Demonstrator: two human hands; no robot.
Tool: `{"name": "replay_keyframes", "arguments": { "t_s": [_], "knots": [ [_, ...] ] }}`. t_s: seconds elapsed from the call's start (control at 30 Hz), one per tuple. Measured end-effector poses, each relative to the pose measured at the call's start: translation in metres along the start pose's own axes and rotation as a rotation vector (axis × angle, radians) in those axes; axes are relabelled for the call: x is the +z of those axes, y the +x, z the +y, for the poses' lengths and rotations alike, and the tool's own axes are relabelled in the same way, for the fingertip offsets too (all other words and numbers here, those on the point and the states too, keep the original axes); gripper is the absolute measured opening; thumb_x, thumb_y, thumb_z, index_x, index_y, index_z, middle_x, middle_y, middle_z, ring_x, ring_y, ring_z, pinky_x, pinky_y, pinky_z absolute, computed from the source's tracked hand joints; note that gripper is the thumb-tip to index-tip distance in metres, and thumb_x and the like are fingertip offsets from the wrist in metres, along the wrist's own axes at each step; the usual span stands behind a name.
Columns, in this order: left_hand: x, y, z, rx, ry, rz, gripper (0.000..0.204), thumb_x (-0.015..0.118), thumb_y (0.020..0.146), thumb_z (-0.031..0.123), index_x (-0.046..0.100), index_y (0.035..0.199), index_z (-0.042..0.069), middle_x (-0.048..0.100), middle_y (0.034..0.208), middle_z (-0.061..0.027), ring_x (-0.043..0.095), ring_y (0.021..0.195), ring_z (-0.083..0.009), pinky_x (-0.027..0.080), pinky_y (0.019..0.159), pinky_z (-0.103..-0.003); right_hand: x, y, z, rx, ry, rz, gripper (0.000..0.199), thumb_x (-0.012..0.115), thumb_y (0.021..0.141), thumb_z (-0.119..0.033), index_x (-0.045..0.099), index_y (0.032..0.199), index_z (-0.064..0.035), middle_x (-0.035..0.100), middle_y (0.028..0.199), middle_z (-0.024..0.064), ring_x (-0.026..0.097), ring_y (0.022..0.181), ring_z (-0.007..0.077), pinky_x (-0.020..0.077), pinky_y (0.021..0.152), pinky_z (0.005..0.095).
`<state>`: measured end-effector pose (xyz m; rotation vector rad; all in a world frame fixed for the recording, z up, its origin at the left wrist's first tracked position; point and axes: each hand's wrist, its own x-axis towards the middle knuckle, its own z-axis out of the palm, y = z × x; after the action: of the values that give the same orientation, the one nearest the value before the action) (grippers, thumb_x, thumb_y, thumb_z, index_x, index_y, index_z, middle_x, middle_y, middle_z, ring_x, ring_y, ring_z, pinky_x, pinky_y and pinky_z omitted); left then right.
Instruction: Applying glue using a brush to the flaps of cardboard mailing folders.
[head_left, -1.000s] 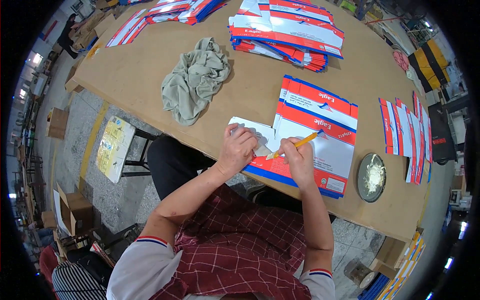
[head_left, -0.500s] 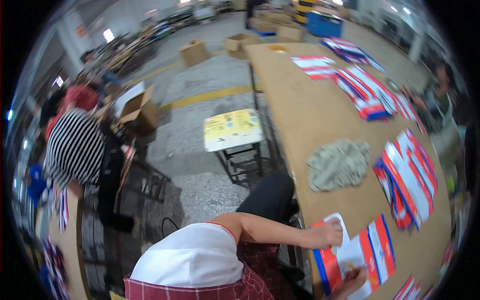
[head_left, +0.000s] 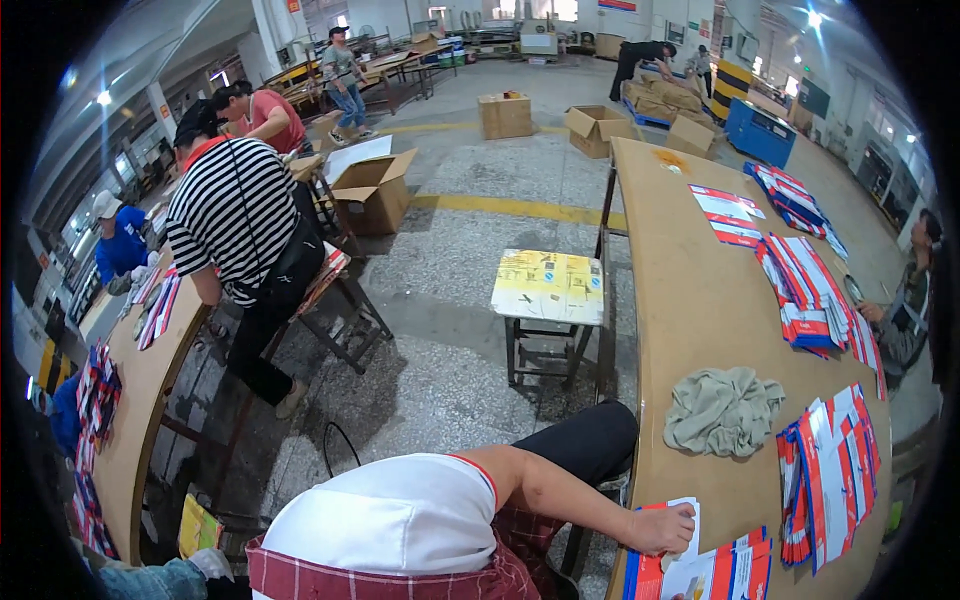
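At the lower right, my left hand point(head_left: 664, 529) is closed, its curled fingers over the white part of a flat red, white and blue printed sheet point(head_left: 735, 572). Whatever is pinched there is too small to make out. Only a bit of my right hand point(head_left: 684, 597) shows at the lower edge, by the same sheet; its fingers are cut off from view. A crumpled grey-green cloth point(head_left: 724, 411) lies farther up the table. To its right is a fanned pile of similar printed sheets point(head_left: 835, 480).
The brown table point(head_left: 690, 300) bears more sheet stacks point(head_left: 805, 295) at its far end. A stool point(head_left: 548, 290) with a yellow and white top stands left of it. A person in a striped shirt point(head_left: 235, 215) sits at another table on the left. Open cartons point(head_left: 372, 195) stand on the floor.
The view has swung up and to the left, so the table and stool sit farther right and lower. My right hand has nearly left the picture. My left hand stays on the sheet.
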<state>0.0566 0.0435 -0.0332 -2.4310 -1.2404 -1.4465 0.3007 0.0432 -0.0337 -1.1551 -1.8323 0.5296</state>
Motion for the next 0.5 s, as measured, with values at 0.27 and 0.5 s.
{"name": "replay_keyframes", "arguments": {
  "t_s": [0.27,0.5],
  "knots": [
    [-0.006,0.005,0.0,-0.008,-0.006,-0.034,0.018,0.063,0.055,0.011,0.046,0.063,0.009,0.048,0.068,-0.0037,0.048,0.076,-0.0216,0.032,0.086,-0.042,0.008,0.014,-0.059,0.028,-0.346,0.001,0.021,0.044,0.088,-0.019,0.053,0.095,-0.0011,0.049,0.079,0.0108,0.05,0.077,0.0282,0.0424,0.073,0.0388],
    [-0.005,0.003,0.002,-0.023,-0.037,-0.038,0.018,0.062,0.056,0.011,0.046,0.063,0.009,0.048,0.068,-0.0044,0.048,0.075,-0.022,0.032,0.086,-0.043,0.005,0.002,-0.03,0.253,-0.015,0.112,0.024,0.047,0.087,-0.022,0.053,0.096,-0.0011,0.052,0.081,0.0126,0.052,0.081,0.0292,0.0437,0.074,0.0387]
  ]
}}
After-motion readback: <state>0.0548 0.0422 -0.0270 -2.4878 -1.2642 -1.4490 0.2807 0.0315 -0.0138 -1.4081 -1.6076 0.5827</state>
